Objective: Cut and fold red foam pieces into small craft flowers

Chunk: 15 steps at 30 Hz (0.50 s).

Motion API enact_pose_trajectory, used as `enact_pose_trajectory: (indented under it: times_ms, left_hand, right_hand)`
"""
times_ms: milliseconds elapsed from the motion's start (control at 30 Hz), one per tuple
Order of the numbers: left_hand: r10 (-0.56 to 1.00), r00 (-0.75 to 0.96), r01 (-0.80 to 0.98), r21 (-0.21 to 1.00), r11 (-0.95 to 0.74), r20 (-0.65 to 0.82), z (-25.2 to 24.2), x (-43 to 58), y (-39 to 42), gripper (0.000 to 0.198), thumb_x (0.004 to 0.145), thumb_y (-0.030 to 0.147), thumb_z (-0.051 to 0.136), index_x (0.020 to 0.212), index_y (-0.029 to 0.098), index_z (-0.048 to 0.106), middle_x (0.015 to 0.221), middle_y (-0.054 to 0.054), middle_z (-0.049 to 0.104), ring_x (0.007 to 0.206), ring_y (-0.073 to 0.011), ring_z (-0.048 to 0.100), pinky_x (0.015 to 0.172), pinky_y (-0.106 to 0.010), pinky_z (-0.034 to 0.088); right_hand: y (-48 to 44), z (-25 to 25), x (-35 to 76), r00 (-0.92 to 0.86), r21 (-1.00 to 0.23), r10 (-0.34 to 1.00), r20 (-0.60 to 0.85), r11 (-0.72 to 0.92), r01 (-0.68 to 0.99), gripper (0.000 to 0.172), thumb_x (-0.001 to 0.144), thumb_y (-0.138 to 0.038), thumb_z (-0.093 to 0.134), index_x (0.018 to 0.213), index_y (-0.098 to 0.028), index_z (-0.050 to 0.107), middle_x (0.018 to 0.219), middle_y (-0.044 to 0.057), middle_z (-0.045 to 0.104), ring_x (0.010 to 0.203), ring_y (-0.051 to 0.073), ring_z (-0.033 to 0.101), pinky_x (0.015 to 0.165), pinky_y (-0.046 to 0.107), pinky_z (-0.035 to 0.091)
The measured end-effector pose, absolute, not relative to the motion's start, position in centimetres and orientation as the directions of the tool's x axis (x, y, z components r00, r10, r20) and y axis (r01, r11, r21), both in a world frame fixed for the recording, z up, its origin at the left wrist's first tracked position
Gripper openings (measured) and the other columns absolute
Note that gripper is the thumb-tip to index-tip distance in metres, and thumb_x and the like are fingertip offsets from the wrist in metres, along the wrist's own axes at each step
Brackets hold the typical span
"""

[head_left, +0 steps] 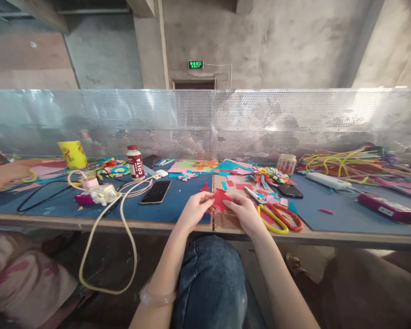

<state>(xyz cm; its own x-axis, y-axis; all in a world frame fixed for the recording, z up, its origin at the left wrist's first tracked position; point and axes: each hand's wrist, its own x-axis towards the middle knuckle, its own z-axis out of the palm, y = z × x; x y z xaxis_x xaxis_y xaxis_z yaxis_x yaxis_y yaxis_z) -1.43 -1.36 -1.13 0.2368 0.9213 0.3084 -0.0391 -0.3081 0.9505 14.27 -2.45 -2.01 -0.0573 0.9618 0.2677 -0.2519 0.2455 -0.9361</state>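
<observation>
Between my two hands, just above the table's front edge, is a red paper piece (220,200) with pointed edges. My left hand (197,208) pinches its left side, and my right hand (241,210) grips its right side. Scissors (277,218) with one yellow and one orange-red handle lie just right of my right hand, their blades (255,195) pointing away to the left. Small red and pink paper scraps (243,186) are scattered behind my hands. A small red cut piece (204,187) is just behind my left hand.
A black phone (155,192), a bottle (135,163) and a looped cable (135,246) hanging over the edge are on the left. Beyond are colored sheets (195,166), a paper flower (265,176) and a jar (286,164). Right are a power strip (329,181) and a maroon box (388,208). Another person's hand (7,176) is far left.
</observation>
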Motion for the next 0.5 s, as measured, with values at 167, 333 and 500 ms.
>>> enact_pose_trajectory:
  times_ms: [167,333,500]
  left_hand:
    - [0.92,0.216,-0.068,0.946,-0.318,0.325,-1.25,-1.5,-1.23,0.023,0.073,0.027,0.059,0.093,0.015,0.063,0.068,-0.002,0.062,0.06,-0.0131,0.059,0.06,-0.026,0.049]
    - [0.904,0.27,-0.12,0.943,-0.309,0.331,-0.99,-1.76,-1.42,0.024,0.075,0.023,0.056,0.095,0.015,0.064,0.08,-0.005,0.064,0.065,-0.0122,0.059,0.067,-0.026,0.049]
    - [0.902,0.291,-0.146,0.947,-0.287,0.318,-0.74,-1.67,-1.52,0.019,0.075,0.019,0.053,0.087,0.013,0.065,0.086,-0.006,0.065,0.071,-0.0129,0.059,0.069,-0.027,0.049]
  right_hand:
    - [-2.2,-2.13,14.55,-0.076,-0.925,0.969,0.236,0.2,-0.322,0.027,0.056,-0.029,0.075,0.08,-0.018,0.07,0.076,0.002,0.069,0.063,0.014,0.062,0.063,0.028,0.053]
    - [-2.35,-1.75,14.64,-0.099,-0.922,0.977,0.19,0.142,-0.361,0.021,0.059,-0.023,0.07,0.078,-0.017,0.072,0.077,0.004,0.07,0.062,0.015,0.063,0.064,0.029,0.055]
    - [-2.7,-1.4,14.58,-0.085,-0.928,0.983,0.16,0.121,-0.353,0.018,0.059,-0.021,0.068,0.076,-0.015,0.072,0.08,0.006,0.071,0.062,0.016,0.064,0.065,0.029,0.055]
